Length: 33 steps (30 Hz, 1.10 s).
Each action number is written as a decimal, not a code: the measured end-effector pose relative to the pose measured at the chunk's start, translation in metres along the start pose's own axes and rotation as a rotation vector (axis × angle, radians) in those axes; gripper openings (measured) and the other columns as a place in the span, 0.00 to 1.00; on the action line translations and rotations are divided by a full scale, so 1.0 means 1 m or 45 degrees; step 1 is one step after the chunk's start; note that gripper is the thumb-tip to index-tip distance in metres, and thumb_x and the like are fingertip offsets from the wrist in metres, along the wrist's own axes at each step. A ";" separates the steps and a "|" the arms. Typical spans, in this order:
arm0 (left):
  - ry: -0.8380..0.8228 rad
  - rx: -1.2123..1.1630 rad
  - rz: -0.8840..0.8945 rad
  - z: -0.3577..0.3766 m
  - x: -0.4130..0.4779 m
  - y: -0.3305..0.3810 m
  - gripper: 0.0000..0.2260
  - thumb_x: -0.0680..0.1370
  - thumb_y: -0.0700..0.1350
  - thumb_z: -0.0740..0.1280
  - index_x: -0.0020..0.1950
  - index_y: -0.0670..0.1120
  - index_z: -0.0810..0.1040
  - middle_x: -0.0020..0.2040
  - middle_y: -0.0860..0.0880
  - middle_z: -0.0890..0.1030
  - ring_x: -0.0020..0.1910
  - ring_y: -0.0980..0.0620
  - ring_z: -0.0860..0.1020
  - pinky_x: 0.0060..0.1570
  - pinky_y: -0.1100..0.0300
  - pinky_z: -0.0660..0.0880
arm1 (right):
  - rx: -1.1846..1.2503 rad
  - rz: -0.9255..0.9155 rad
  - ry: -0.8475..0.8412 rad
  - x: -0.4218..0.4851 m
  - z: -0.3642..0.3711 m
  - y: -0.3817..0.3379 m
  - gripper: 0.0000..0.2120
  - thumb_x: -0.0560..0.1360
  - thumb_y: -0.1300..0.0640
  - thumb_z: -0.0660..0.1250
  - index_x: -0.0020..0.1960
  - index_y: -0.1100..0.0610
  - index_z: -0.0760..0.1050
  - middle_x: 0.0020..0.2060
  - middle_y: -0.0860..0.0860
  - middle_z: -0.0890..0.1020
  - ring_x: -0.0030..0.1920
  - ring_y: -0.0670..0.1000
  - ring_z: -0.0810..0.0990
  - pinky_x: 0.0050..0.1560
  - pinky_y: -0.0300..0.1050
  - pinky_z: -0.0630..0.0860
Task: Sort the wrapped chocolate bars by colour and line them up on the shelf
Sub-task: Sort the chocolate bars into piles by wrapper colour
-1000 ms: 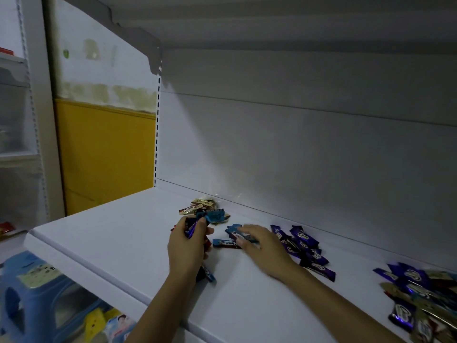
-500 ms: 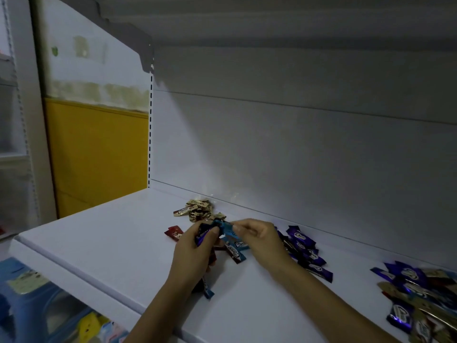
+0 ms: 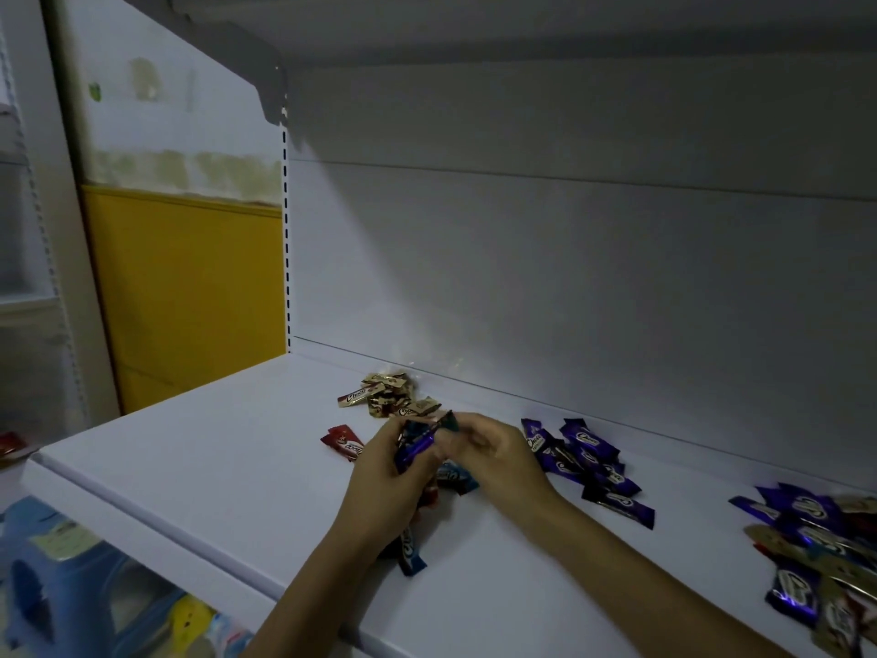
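My left hand (image 3: 384, 482) is curled around a bundle of bars (image 3: 415, 451), a purple wrapper outermost, held just above the white shelf (image 3: 190, 467) at the centre of the frame. My right hand (image 3: 498, 460) meets it from the right, fingertips pinching the bundle's dark upper end. Below the two hands a blue bar (image 3: 455, 477) lies on the shelf, and another blue bar (image 3: 410, 553) shows beside my left wrist. A gold pile (image 3: 389, 396) sits behind, against the back panel, with a red bar (image 3: 344, 444) to its lower left. A purple pile (image 3: 583, 460) lies right of my right hand, and a mixed heap (image 3: 816, 548) at the frame's right edge.
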<state>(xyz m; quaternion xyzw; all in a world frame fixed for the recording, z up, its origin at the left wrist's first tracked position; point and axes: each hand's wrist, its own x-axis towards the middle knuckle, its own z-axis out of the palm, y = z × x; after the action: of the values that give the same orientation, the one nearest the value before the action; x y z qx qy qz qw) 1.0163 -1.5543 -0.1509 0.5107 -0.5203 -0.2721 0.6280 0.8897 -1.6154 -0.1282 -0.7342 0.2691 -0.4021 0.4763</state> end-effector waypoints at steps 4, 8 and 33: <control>0.043 0.029 0.013 -0.001 0.001 -0.001 0.05 0.76 0.45 0.70 0.51 0.48 0.78 0.39 0.48 0.83 0.30 0.54 0.80 0.30 0.63 0.76 | 0.134 0.138 0.074 -0.001 -0.001 -0.002 0.08 0.77 0.58 0.66 0.43 0.61 0.81 0.37 0.50 0.84 0.40 0.44 0.82 0.40 0.33 0.76; 0.092 0.069 0.008 0.002 0.001 -0.003 0.04 0.77 0.46 0.69 0.51 0.50 0.78 0.38 0.52 0.84 0.29 0.55 0.80 0.28 0.64 0.76 | 0.353 0.255 0.257 0.002 -0.006 -0.002 0.06 0.76 0.60 0.67 0.43 0.56 0.82 0.37 0.51 0.85 0.37 0.46 0.83 0.35 0.36 0.76; 0.126 0.157 -0.021 0.002 0.003 -0.007 0.00 0.78 0.51 0.65 0.47 0.57 0.75 0.34 0.53 0.83 0.26 0.59 0.77 0.26 0.68 0.72 | -0.713 -0.274 0.815 0.019 -0.075 0.001 0.01 0.73 0.59 0.71 0.45 0.56 0.81 0.39 0.47 0.83 0.39 0.46 0.80 0.41 0.37 0.76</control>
<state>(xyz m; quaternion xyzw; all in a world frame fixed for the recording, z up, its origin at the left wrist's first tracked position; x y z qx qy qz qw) 1.0170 -1.5596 -0.1563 0.5655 -0.5001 -0.2194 0.6180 0.8362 -1.6667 -0.1056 -0.6971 0.4237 -0.5684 0.1069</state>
